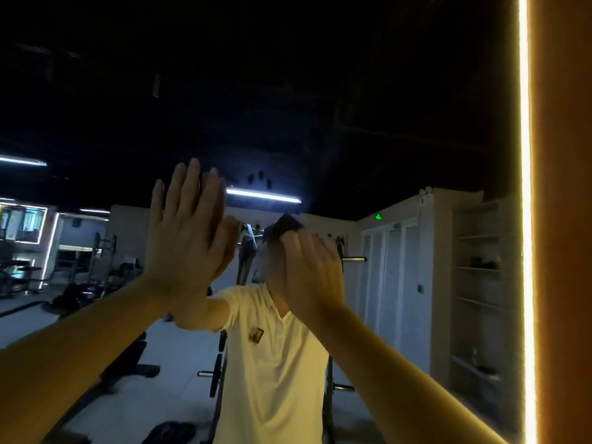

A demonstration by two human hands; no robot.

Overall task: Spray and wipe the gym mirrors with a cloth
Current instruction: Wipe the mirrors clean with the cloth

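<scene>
Dark cloth (pixel 287 224) is bunched in the right hand (pixel 309 267), whose fingers are curled round it, and is pressed to the mirror (pixel 400 129) at head height. The left hand (pixel 182 241) appears laid flat on the glass, fingers straight and together. Palm prints are likely to be left there, so fresh smears could be made, and the small wad could slip. Counted: one cloth, one mirror, two hands, one lit strip (pixel 525 219) at its right edge. No spray bottle is seen.
</scene>
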